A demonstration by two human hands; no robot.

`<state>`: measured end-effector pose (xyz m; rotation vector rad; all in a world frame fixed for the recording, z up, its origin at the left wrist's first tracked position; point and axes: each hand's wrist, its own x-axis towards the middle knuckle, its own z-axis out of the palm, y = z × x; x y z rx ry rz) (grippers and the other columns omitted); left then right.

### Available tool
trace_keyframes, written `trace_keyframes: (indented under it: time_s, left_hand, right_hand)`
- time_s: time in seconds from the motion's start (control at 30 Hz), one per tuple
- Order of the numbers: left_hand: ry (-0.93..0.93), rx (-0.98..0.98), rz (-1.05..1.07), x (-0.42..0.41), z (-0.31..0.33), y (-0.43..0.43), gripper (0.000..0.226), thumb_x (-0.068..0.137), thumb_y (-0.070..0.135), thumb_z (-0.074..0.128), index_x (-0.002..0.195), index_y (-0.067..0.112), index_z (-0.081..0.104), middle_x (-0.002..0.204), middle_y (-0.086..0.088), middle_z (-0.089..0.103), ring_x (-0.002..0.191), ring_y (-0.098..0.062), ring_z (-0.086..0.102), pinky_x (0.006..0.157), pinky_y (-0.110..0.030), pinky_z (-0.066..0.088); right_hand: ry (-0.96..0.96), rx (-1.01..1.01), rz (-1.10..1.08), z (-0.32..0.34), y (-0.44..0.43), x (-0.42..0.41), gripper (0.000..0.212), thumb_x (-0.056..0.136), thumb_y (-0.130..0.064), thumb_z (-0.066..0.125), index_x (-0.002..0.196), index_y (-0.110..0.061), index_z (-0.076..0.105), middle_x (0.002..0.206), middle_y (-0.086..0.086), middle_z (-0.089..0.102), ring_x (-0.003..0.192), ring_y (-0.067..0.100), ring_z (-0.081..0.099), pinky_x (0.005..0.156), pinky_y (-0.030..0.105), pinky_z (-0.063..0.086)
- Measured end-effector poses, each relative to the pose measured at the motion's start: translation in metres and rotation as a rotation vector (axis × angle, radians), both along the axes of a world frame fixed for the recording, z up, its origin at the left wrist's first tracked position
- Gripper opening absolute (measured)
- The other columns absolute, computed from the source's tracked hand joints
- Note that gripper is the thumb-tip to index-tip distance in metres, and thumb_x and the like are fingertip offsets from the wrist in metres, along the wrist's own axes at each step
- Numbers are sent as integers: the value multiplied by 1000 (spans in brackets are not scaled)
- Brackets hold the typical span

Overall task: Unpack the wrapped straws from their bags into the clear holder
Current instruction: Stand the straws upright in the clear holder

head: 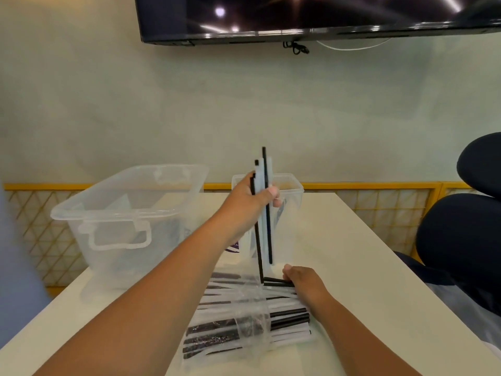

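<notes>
**A:** What are the hands doing?

**B:** The left hand (pixel 256 195) is raised above the desk (pixel 366 267), fingers closed around a small bunch of straws (pixel 264 213), black and white ones, held upright. Their lower ends hang in front of the clear holder (pixel 291 191), a tall see-through tub standing at the far middle of the desk. The right hand (pixel 303 280) is low and nearer, resting on the pile, its fingers curled over the ends of a couple of black straws lying flat.

**A:** And the rest of the straws?

**B:** They lie near the front edge, in a loose heap: a clear plastic bag (pixel 238 321) with black and white wrapped straws spilling out of its right end, just under the right wrist.

**A:** What surrounds that?

**B:** To the far left stands a large clear storage bin (pixel 127 213) with a handle on its near side. A dark office chair (pixel 466 226) sits on the right. Behind the desk is a pale wall with a yellow lattice rail along its base, and a dark screen (pixel 311 17) mounted high.
</notes>
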<state>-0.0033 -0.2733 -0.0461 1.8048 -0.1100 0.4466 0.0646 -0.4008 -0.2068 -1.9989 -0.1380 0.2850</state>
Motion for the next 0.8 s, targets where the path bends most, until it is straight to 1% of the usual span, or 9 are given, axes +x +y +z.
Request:
trace_keyframes:
  time_s: [0.07,0.13,0.2,0.27,0.37,0.53,0.57,0.67,0.8]
  left_hand:
    - [-29,-90,0,-4,6,11,14,96,11,49,85,18,52,76,4,64,73,-7,64,89,-33,47]
    - [-45,-127,23,-9,9,21,13,96,9,48,86,17,51,73,3,63,75,-13,62,91,-37,47]
    - [-66,-204,40,-14,11,29,16,96,7,47,84,17,50,63,7,62,77,-19,58,92,-40,45]
    - [-96,-325,40,-17,14,36,18,97,7,45,82,16,49,55,8,60,73,-19,56,89,-42,45]
    - [-131,-416,63,-22,18,47,21,97,8,44,78,16,50,53,8,60,72,-20,53,87,-44,45]
    - [-128,-357,142,-26,16,61,20,97,10,45,79,17,50,59,5,59,73,-20,56,86,-43,46]
    - [-119,-316,167,-26,14,62,19,97,12,46,80,16,51,62,4,59,74,-20,56,86,-42,46]
    - [-54,-147,220,-25,2,63,11,96,17,48,87,16,54,73,-2,61,77,-20,57,83,-39,48]
    - [64,-51,240,-21,-29,49,10,95,19,49,90,18,57,80,-1,64,81,-15,60,84,-33,46]
  right_hand:
    - [-28,-31,10,2,-1,1,51,98,-31,40,107,16,56,114,31,59,85,26,55,72,28,33]
    - [-23,-32,16,4,-2,3,49,98,-31,41,107,14,58,115,28,60,83,20,49,72,28,33]
    - [-1,-13,23,6,-3,6,48,98,-33,42,109,11,59,116,24,61,91,26,57,81,31,41]
    - [2,-20,41,8,-4,7,47,97,-35,42,110,6,61,117,20,62,105,30,58,93,35,42]
    - [-12,-34,73,12,-2,7,42,97,-37,42,111,-3,62,118,13,62,108,27,57,95,35,41]
    - [-54,-49,96,20,5,4,51,97,-34,42,121,11,51,126,27,54,118,38,50,102,44,38]
    - [-59,-37,108,23,8,2,50,97,-35,42,123,7,52,128,25,54,119,36,50,103,43,37]
    - [-107,43,190,33,17,-5,42,97,-37,43,130,-14,54,138,5,50,128,21,45,106,33,32]
    - [-242,42,292,40,34,-12,29,93,-29,54,121,-24,61,130,-2,54,124,13,46,98,23,32]
